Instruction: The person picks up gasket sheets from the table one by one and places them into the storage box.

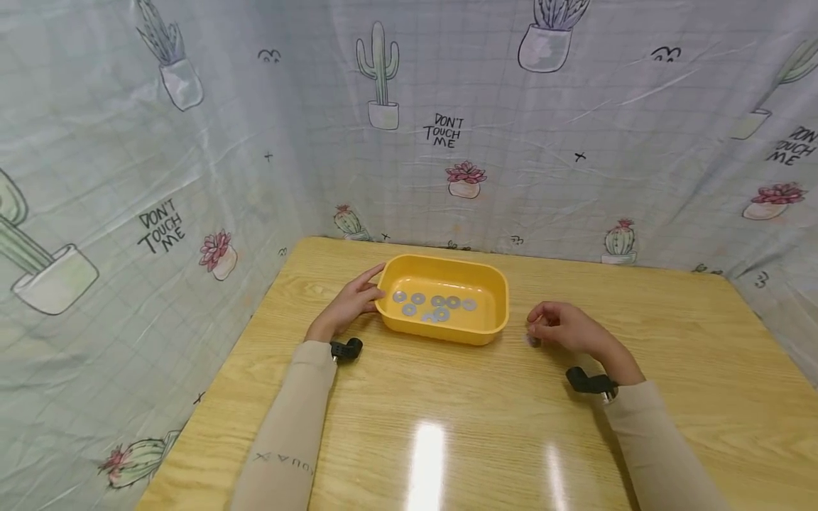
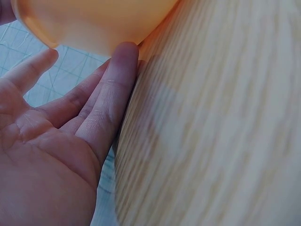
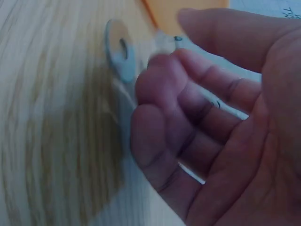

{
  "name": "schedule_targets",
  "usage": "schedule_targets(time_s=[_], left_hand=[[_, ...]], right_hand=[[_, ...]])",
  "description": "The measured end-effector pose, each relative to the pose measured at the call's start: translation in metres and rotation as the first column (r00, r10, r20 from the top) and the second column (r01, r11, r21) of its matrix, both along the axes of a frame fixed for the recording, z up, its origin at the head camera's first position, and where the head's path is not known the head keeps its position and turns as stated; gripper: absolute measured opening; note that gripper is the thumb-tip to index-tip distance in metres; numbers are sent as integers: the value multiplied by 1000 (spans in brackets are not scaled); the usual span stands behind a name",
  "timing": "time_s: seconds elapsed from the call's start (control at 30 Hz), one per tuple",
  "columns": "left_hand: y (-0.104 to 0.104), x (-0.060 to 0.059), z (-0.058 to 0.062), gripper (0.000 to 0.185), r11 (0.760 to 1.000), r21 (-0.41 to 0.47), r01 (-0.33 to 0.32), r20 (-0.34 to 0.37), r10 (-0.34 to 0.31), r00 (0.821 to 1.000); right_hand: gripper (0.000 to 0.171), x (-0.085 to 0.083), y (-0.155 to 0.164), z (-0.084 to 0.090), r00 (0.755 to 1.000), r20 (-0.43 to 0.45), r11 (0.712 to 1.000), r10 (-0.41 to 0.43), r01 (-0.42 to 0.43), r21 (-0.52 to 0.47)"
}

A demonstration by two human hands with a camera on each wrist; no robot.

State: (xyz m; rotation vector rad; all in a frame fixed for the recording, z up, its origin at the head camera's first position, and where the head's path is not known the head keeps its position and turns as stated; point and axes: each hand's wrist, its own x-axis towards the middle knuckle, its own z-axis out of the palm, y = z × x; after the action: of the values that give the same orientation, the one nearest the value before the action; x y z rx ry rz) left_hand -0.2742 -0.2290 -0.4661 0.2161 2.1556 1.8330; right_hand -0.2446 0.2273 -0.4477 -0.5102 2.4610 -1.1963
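Observation:
My left hand (image 1: 348,306) is at the left end of a yellow plastic tray (image 1: 441,332), its fingers extended against the outer wall. In the left wrist view, fingertips (image 2: 126,52) touch the tray's underside edge near the table. Several flat grey washers (image 1: 453,302) lie spread over the tray's floor. To the right of the tray, my right hand (image 1: 565,328) is low over the table with bent fingers. Close by its fingertips is a single washer (image 3: 123,52) on the wood. The right wrist view shows the thumb apart from the fingers and nothing between them.
The wooden table (image 1: 383,404) extends around the tray and both arms. A printed curtain (image 1: 409,177) with cactus drawings hangs behind the table and along its left side. Each wrist wears a small black camera (image 1: 588,382).

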Motion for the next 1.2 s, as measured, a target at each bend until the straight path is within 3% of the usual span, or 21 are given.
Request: schedule_targets(time_s=[0.17, 0.43, 1.2], left_hand=[[1, 0, 2, 64, 1000, 0, 0, 2, 0, 1000], [1, -1, 1, 64, 1000, -3, 10, 7, -10, 1000], [0, -4, -4, 64, 1000, -14, 13, -1, -13, 1000]], right_hand=[[26, 2, 2, -1, 998, -60, 997, 38, -34, 69], [23, 2, 4, -4, 995, -57, 993, 84, -78, 90], [20, 0, 1, -12, 992, -99, 987, 73, -58, 147]])
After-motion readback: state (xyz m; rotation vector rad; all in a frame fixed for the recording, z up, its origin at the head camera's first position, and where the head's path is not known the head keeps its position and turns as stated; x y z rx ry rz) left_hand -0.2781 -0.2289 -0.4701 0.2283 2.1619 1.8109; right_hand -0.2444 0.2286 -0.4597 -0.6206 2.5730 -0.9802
